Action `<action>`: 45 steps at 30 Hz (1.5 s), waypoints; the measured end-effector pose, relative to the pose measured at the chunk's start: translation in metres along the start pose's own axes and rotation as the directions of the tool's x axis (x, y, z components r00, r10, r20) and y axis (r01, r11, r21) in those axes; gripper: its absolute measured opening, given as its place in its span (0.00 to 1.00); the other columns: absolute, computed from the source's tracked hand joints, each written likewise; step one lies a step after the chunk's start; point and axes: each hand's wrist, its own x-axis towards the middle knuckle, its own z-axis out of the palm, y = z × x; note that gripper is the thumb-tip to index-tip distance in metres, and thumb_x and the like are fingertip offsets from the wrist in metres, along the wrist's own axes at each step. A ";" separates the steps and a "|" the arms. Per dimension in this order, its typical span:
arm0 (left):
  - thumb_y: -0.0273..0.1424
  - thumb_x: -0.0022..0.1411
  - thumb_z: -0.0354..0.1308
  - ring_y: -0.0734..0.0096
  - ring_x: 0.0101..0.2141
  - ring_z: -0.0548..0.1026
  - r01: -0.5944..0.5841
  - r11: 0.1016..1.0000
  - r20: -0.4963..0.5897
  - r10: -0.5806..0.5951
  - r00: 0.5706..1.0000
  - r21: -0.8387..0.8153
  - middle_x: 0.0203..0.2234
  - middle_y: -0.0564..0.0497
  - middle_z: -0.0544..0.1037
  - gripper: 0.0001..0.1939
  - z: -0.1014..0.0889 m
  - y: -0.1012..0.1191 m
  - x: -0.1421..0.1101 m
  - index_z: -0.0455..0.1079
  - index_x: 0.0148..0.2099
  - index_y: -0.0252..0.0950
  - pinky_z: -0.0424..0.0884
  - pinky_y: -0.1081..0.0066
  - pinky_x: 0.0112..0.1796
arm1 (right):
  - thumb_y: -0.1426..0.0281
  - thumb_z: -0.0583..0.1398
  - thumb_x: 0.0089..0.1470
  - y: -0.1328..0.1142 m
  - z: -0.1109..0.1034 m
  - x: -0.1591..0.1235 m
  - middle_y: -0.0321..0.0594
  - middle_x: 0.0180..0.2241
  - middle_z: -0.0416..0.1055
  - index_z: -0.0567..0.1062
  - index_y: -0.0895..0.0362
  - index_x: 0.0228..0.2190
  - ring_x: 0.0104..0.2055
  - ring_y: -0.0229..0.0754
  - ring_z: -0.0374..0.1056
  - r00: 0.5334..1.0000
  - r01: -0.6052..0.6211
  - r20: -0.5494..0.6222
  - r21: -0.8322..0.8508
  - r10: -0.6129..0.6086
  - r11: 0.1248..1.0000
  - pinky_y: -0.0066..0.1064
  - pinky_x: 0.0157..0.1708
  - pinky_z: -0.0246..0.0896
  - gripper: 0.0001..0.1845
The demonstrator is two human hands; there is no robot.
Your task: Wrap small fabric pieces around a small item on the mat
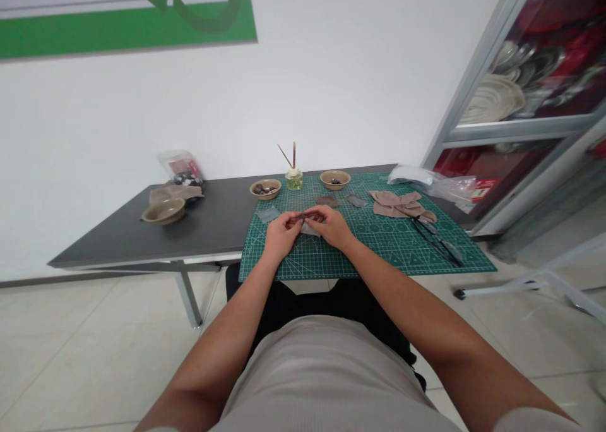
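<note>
My left hand [282,233] and my right hand [335,227] meet over the green cutting mat [326,264]. Fingers of both are closed, pinching a small pale piece of thin fabric [310,229] that hangs between them. Something dark shows at the fingertips, too small to make out. Just left of my left hand lies a pale, sheer flat piece [269,214]. Beyond my hands lie a brown flat piece [326,201] and a grey sheer piece [356,199]. A bowl of dark lumps [266,189] and another bowl with dark bits [335,180] stand at the mat's far side.
A reed diffuser [294,178] stands between the bowls. Right on the mat are a brown cloth [396,203] and eyeglasses [438,242]; plastic packaging [433,182] lies behind. Another bowl [164,211] and a clear bag [182,168] sit left on the dark table [215,220].
</note>
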 end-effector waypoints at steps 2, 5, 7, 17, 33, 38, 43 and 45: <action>0.31 0.58 0.58 0.69 0.33 0.77 -0.035 0.998 0.000 0.036 0.999 0.051 0.33 0.50 0.80 0.10 0.001 -0.001 0.000 0.74 0.42 0.36 0.73 0.67 0.38 | 0.66 0.62 0.50 0.000 0.001 0.000 0.37 0.31 0.74 0.78 0.55 0.36 0.29 0.37 0.66 1.000 -0.019 -0.016 0.032 0.020 0.999 0.31 0.34 0.63 0.10; 0.30 0.59 0.57 0.69 0.36 0.76 -0.088 0.985 -0.013 0.091 0.996 0.149 0.36 0.49 0.79 0.10 0.001 -0.002 -0.001 0.74 0.44 0.37 0.73 0.66 0.41 | 0.67 0.62 0.47 -0.001 0.002 0.000 0.36 0.29 0.73 0.76 0.56 0.34 0.28 0.37 0.66 0.996 -0.064 -0.062 0.105 0.071 0.992 0.30 0.31 0.62 0.10; 0.29 0.60 0.57 0.68 0.38 0.76 -0.115 0.971 -0.017 0.121 0.992 0.212 0.38 0.48 0.79 0.10 0.001 -0.001 -0.001 0.74 0.44 0.37 0.72 0.65 0.43 | 0.67 0.61 0.46 -0.002 0.002 0.000 0.36 0.27 0.73 0.75 0.56 0.33 0.28 0.37 0.66 0.990 -0.081 -0.105 0.149 0.098 0.986 0.30 0.31 0.62 0.10; 0.25 0.59 0.54 0.60 0.46 0.70 -0.248 0.831 0.179 0.182 0.967 0.497 0.42 0.47 0.77 0.12 0.007 0.014 0.000 0.74 0.43 0.38 0.66 0.59 0.50 | 0.68 0.58 0.43 -0.005 0.000 0.000 0.35 0.27 0.72 0.73 0.56 0.32 0.28 0.38 0.67 0.978 -0.094 -0.157 0.255 0.137 0.962 0.30 0.31 0.64 0.10; 0.31 0.62 0.53 0.55 0.45 0.69 -0.271 0.639 0.286 0.083 0.955 0.720 0.39 0.45 0.75 0.04 0.010 0.029 -0.011 0.68 0.37 0.38 0.62 0.55 0.46 | 0.75 0.64 0.42 0.003 -0.033 0.007 0.36 0.31 0.76 0.73 0.56 0.29 0.31 0.38 0.70 0.992 -0.095 0.057 -0.216 0.109 0.972 0.30 0.34 0.64 0.08; 0.33 0.62 0.53 0.56 0.44 0.68 -0.264 0.649 0.275 0.087 0.958 0.714 0.40 0.45 0.74 0.09 0.009 0.024 -0.013 0.68 0.45 0.39 0.64 0.58 0.44 | 0.73 0.65 0.47 0.000 -0.030 0.004 0.36 0.29 0.75 0.77 0.55 0.31 0.32 0.39 0.70 0.977 0.039 0.210 -0.378 0.045 0.925 0.30 0.35 0.62 0.06; 0.34 0.64 0.51 0.57 0.43 0.68 -0.308 0.642 0.313 0.111 0.943 0.702 0.39 0.44 0.72 0.11 0.008 0.021 -0.013 0.70 0.45 0.37 0.65 0.59 0.44 | 0.71 0.64 0.51 0.000 -0.029 0.001 0.40 0.32 0.77 0.80 0.54 0.32 0.36 0.43 0.70 0.972 0.116 0.233 -0.436 -0.013 0.893 0.33 0.38 0.62 0.05; 0.33 0.63 0.51 0.57 0.43 0.68 -0.318 0.657 0.328 0.113 0.938 0.683 0.39 0.44 0.72 0.12 0.007 0.020 -0.012 0.70 0.46 0.37 0.66 0.59 0.45 | 0.71 0.64 0.52 0.000 -0.028 0.002 0.39 0.32 0.78 0.81 0.53 0.31 0.37 0.43 0.70 0.973 0.127 0.231 -0.445 -0.024 0.887 0.34 0.39 0.62 0.04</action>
